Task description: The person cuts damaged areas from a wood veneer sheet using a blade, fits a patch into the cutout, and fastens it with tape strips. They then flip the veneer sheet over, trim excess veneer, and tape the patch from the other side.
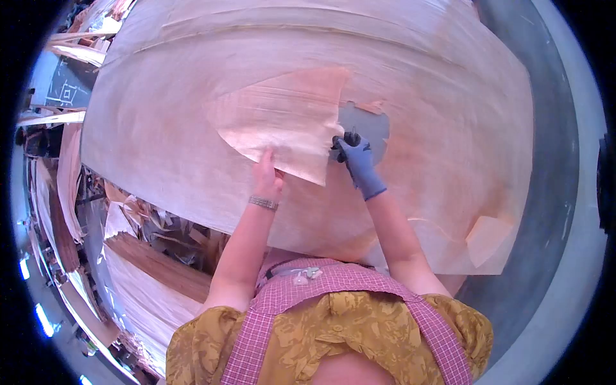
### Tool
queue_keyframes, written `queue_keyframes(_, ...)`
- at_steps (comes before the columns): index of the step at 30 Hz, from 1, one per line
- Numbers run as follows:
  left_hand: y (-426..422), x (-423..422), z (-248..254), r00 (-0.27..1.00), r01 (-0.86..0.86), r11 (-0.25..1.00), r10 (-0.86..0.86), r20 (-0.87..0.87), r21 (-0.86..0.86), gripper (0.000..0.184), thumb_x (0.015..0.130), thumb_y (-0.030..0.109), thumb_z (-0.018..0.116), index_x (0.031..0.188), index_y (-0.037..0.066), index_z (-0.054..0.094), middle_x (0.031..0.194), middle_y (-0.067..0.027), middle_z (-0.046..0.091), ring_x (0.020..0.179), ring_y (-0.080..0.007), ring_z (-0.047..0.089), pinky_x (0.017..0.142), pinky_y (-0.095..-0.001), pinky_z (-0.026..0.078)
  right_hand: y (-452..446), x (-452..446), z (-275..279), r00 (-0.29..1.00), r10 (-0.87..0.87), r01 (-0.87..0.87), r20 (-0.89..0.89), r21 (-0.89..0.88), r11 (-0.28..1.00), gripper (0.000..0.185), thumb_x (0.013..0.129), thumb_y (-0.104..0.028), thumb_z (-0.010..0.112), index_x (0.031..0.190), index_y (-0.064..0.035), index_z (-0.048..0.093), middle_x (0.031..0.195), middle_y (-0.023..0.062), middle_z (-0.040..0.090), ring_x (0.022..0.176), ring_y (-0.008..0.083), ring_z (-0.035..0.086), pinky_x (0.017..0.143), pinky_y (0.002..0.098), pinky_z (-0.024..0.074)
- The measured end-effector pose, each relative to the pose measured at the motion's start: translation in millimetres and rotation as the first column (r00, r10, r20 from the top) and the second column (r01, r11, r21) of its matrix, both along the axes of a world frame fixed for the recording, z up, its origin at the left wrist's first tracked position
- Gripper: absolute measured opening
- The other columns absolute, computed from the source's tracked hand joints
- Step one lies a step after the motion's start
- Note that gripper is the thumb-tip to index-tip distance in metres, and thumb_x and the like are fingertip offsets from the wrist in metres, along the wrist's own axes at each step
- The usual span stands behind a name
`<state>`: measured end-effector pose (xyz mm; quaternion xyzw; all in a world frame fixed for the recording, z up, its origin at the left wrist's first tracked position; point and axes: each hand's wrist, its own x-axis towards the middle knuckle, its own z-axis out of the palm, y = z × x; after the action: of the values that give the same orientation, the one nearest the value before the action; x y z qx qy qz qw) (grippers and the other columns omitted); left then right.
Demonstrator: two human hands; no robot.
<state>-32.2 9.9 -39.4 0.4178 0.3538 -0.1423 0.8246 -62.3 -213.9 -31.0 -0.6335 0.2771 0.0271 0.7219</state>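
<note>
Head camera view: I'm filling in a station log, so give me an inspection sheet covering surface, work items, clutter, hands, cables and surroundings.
Surface: broad, pale, thin wood-like sheet with a ragged-edged hole showing grey beneath.
Work items: pale, pointed, wood-like piece lying on the sheet beside the hole; small black object, exact type unclear.
Clutter: small, pale, angular scrap on the sheet, lower right; brown and pale wood-like strips off the sheet at left.
Hands: bare left hand touching the piece's lower edge, grip unclear; blue-gloved right hand holding the black object.
Cables: nothing seen.
Surroundings: grey surface beyond the sheet's right edge.
</note>
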Motion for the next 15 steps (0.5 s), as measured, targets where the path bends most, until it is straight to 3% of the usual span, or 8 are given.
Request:
queue_keyframes(3, 12, 1, -12, 0.997, 0.0, 0.998, 0.006, 0.08, -0.068, 0.031, 0.1, 0.015, 0.053, 0.128, 0.003, 0.052, 0.123, -0.0121, 0.061, 0.111, -0.026, 0.062, 0.092, -0.0436, 0.056, 6, -2, 2, 0.999, 0.025, -0.027, -0.036, -0.045, 0.999, 0.015, 0.089, -0.017, 0.07, 0.097, -0.0031, 0.069, 0.082, 0.003, 0.067, 0.064, 0.0099, 0.06, 0.053, 0.0249, 0.0463)
queue_keyframes(6, 15, 5, 2, 1.0, 0.011, 1.0, -0.011, 0.028, 0.005, 0.034, 0.1, 0.014, 0.054, 0.131, 0.002, 0.05, 0.124, -0.0126, 0.06, 0.113, -0.0268, 0.062, 0.093, -0.044, 0.056, 10, -3, -7, 1.0, -0.006, 0.006, 0.011, -0.021, 1.0, 0.016, 0.088, -0.017, 0.07, 0.095, -0.0025, 0.067, 0.081, 0.0039, 0.068, 0.063, 0.0105, 0.059, 0.052, 0.025, 0.0472)
queue_keyframes(10, 17, 11, -14, 0.996, 0.028, 1.0, -0.028, 0.088, -0.004, 0.036, 0.097, 0.014, 0.06, 0.129, 0.002, 0.05, 0.118, -0.0101, 0.062, 0.104, -0.0237, 0.065, 0.083, -0.0408, 0.06, 12, -15, -8, 0.998, -0.057, 0.057, -0.002, -0.016, 0.998, 0.021, 0.087, -0.019, 0.072, 0.098, -0.002, 0.065, 0.079, 0.004, 0.066, 0.059, 0.0109, 0.058, 0.051, 0.0252, 0.0468)
queue_keyframes(13, 17, 12, -22, 0.996, 0.033, 0.999, -0.035, 0.082, 0.024, 0.036, 0.096, 0.014, 0.061, 0.129, 0.002, 0.051, 0.117, -0.0097, 0.063, 0.102, -0.0237, 0.066, 0.084, -0.0402, 0.06, 12, -23, 7, 0.997, -0.077, 0.073, -0.018, -0.148, 0.986, 0.027, 0.088, -0.021, 0.073, 0.103, -0.0012, 0.062, 0.081, 0.0048, 0.066, 0.065, 0.0132, 0.06, 0.058, 0.0266, 0.0495)
queue_keyframes(15, 19, 13, -26, 0.99, 0.019, 0.999, -0.024, 0.136, 0.037, 0.036, 0.096, 0.014, 0.061, 0.128, 0.003, 0.051, 0.115, -0.009, 0.063, 0.1, -0.0233, 0.066, 0.083, -0.039, 0.06, 5, -25, -3, 0.988, -0.125, 0.147, 0.094, -0.286, 0.947, 0.031, 0.089, -0.023, 0.073, 0.106, 0.0003, 0.061, 0.089, 0.0068, 0.065, 0.075, 0.0149, 0.062, 0.066, 0.0273, 0.0512)
